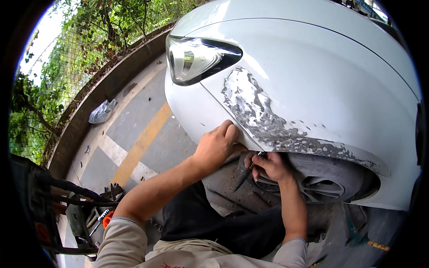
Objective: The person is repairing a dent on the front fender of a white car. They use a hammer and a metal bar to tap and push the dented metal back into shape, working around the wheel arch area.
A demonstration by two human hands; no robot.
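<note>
My left hand (221,143) has its fingers curled closed on the edge of the white car's front bumper (187,107), by the panel seam. Its fingertips are partly hidden. My right hand (270,167) sits just right of it at the wheel arch, closed on a slim dark-handled tool (242,177), whose upper end reaches the bumper edge. A scraped, patchy grey and white area (250,107) runs from beside the headlight (196,60) down along the arch, above both hands. The tyre and alloy wheel (324,190) show behind my right hand.
My legs in dark trousers (185,219) are beneath the arms. At lower left are black equipment (35,205) and loose tools (96,225). A low kerb (103,76) with a wire fence and greenery runs along the left; a plastic bag (102,111) lies beside it on the paving (125,143).
</note>
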